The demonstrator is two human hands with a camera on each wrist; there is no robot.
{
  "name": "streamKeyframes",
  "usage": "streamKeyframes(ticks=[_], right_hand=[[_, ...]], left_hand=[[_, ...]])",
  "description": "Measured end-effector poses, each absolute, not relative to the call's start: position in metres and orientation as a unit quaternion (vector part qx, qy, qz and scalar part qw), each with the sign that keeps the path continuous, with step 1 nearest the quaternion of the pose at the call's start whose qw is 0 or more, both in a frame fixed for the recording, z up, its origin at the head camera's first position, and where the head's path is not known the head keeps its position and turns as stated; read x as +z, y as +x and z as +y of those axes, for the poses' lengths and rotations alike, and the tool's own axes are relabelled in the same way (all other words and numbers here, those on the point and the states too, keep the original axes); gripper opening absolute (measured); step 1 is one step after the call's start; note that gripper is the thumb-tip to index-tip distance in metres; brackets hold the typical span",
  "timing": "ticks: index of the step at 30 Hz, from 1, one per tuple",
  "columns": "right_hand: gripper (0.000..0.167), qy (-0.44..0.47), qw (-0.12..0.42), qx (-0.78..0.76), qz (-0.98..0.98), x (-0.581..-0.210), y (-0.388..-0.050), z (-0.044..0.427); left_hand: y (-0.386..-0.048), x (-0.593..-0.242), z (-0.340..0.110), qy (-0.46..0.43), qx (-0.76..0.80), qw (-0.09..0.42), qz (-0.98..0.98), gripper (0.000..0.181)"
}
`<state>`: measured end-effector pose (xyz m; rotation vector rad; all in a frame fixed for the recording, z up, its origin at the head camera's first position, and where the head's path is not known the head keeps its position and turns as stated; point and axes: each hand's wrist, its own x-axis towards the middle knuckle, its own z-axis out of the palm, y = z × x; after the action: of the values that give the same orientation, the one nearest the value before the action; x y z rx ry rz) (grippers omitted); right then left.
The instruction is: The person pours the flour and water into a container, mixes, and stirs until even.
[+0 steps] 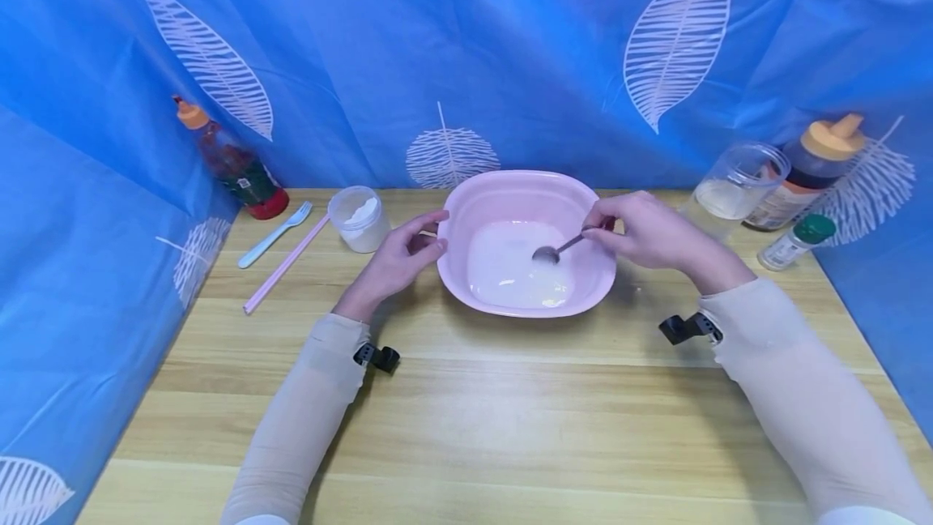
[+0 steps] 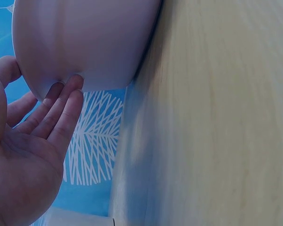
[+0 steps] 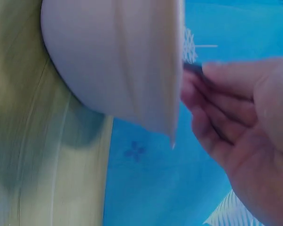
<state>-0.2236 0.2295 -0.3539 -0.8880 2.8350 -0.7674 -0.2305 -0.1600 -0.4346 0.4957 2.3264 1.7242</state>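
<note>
A pink basin (image 1: pixel 455 221) stands on the wooden table with a milky white liquid (image 1: pixel 503 262) in it. At its left side, my left hand (image 1: pixel 397 262) holds the rim, and the left wrist view shows several fingertips against the outer wall (image 2: pixel 90 42). Over the right rim, my right hand (image 1: pixel 641 235) pinches the handle of a small dark spoon (image 1: pixel 545 254). The spoon's bowl is inside the basin, at the liquid; how deep it dips I cannot tell. In the right wrist view, the basin wall (image 3: pixel 108 56) hides most of the spoon.
Left of the basin are a clear jar of white powder (image 1: pixel 362 221), a pink straw (image 1: pixel 287 264), a light blue fork (image 1: pixel 275 235) and a red sauce bottle (image 1: pixel 244 172). On the right stand a clear cup (image 1: pixel 729 193), a dark sauce bottle (image 1: pixel 798 177) and a green-capped shaker (image 1: pixel 794 243).
</note>
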Motion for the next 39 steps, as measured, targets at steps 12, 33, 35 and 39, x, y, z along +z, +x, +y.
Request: streamKeyframes(ticks=[12,33,35,39], right_hand=[[0.005,-0.311,0.072,-0.271,0.908,-0.356,-0.209,0.216],[0.007,-0.350,0.066,-0.266,0.896,-0.357,-0.210,0.215],[0.006,-0.334,0.065,-0.286,0.896,-0.364,-0.211,0.206],[0.007,-0.294,0.039,-0.310,0.903,-0.375,-0.219,0.190]], left_hand=[[-0.230,-0.436,-0.160,0.167,0.583,0.103,0.788,0.057],[-0.230,-0.435,-0.160,0.168,0.577,0.098,0.793,0.056],[-0.230,-0.435,-0.160,0.167,0.576,0.098,0.794,0.055],[-0.229,-0.434,-0.160,0.169,0.575,0.096,0.795,0.056]])
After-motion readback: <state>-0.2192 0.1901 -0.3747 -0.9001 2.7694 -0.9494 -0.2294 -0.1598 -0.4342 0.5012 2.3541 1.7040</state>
